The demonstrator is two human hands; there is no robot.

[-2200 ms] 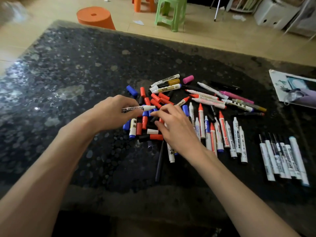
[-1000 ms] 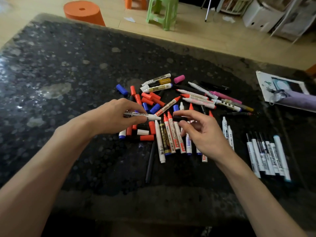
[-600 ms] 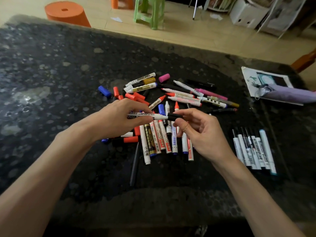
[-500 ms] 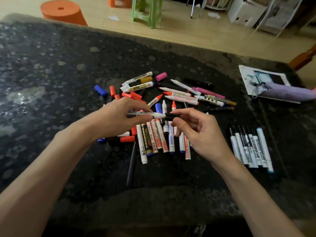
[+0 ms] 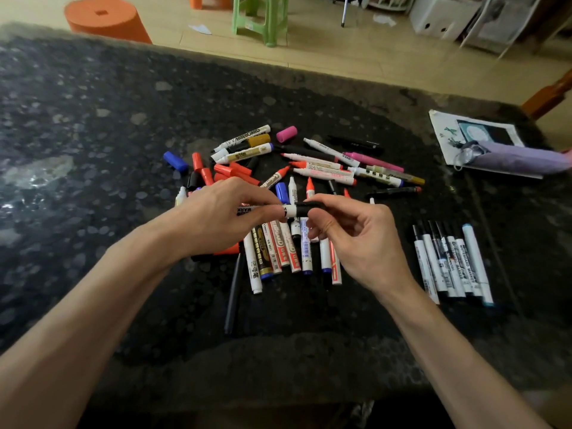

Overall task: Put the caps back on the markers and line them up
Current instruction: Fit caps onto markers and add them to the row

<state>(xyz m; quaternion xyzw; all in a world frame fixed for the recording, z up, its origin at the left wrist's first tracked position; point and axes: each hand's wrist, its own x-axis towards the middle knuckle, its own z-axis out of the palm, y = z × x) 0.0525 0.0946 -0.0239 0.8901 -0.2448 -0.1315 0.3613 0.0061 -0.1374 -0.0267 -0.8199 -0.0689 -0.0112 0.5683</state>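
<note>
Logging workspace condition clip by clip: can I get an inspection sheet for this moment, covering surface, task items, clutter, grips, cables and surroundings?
Surface: dark speckled stone tabletop, glossy.
Job's things: white whiteboard marker and black cap held above a loose pile of uncapped markers and coloured caps; row of white markers lined up at right.
Clutter: printed paper sheet under a purple fabric bundle, far right.
Grips: left hand pinches the marker barrel; right hand pinches the cap at its tip.
Cables: nothing seen.
Surroundings: pale floor, orange round stool, green plastic stool, white boxes.
</note>
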